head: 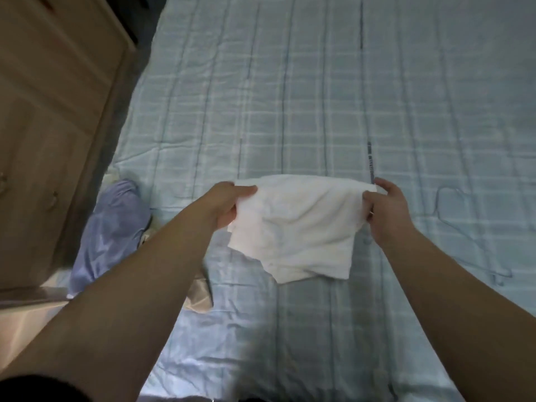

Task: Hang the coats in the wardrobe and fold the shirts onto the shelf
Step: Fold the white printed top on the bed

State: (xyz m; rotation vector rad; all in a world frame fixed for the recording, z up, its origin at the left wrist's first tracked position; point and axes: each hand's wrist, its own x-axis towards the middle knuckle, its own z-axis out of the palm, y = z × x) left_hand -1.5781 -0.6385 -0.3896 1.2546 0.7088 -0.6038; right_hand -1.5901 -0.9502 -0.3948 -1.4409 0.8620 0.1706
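Two bare forearms reach over a pale blue checked bed, the left hand and right hand each pinching an upper corner of a small folded white cotton shirt. It hangs between both grips, just above the bed; uneven tension could let the loose lower layers unfold.

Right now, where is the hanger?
In the head view, the hanger lies flat on the checked bedspread at the right, just beyond the right hand that grips the white shirt.
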